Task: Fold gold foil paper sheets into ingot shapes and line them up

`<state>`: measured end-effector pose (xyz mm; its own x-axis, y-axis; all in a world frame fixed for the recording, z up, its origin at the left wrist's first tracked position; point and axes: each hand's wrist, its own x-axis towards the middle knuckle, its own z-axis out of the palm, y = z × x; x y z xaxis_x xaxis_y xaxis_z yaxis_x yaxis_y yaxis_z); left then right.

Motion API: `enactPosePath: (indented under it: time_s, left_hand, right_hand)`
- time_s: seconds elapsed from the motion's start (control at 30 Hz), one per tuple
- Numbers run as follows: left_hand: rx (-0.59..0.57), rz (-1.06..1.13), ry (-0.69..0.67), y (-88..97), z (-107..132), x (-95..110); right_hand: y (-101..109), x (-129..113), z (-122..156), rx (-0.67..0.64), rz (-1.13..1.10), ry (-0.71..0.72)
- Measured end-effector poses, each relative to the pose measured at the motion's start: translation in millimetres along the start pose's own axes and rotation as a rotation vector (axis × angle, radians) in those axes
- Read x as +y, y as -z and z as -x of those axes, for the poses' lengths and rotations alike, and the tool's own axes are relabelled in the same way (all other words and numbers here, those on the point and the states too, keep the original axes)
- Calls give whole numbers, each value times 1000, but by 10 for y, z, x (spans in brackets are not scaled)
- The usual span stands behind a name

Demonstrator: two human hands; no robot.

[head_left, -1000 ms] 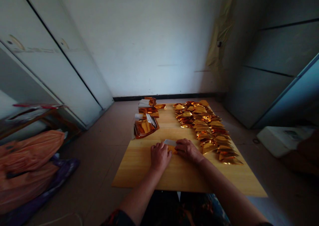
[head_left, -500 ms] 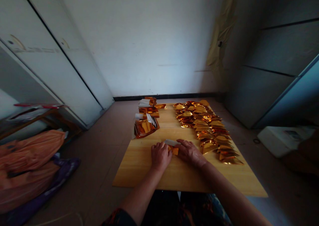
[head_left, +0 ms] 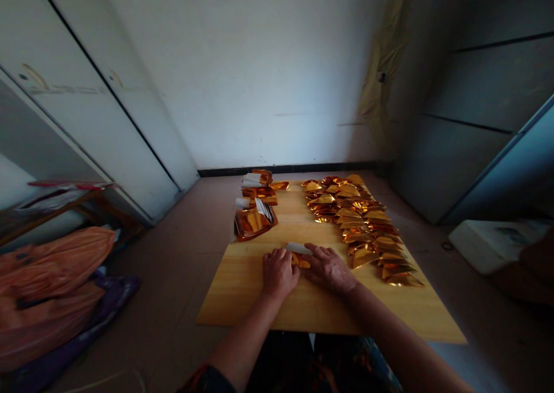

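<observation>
Between my two hands, near the front middle of the wooden board (head_left: 242, 300), lies a sheet of gold foil paper (head_left: 300, 260), partly rolled, its white underside showing at the far edge. My left hand (head_left: 279, 272) is closed on its left end with the fingers curled. On the right end, my right hand (head_left: 329, 269) presses with its fingers bent over the paper; the fingertips are partly hidden. Rows of folded gold foil pieces (head_left: 367, 220) cover the board to the right. Stacks of flat gold foil sheets (head_left: 254, 221) lie at the back left.
A white wall (head_left: 268, 93) stands behind the board. Pale cabinets (head_left: 99, 122) are on the left, dark grey ones (head_left: 471, 122) on the right. Orange plastic bags (head_left: 56, 266) lie at the left, and a white box (head_left: 485, 246) sits on the floor at the right.
The gold part of the sheet between my hands has curled over a little more. My right hand has shifted slightly; my left hand stays almost in place.
</observation>
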<state>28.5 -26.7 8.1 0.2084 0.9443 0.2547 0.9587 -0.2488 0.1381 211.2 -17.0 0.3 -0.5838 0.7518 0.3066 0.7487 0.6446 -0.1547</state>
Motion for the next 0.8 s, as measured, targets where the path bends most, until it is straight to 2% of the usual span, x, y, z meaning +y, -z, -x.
enactPosePath:
  time_s: [0.57,0.8]
  left_hand:
    - [21,-29,-34,-3,18,36]
    - [-18,-24,-13,20,8,35]
  right_hand:
    - [-58,54,-47,-30,129,54]
    - [-64,91,-109,-36,104,67]
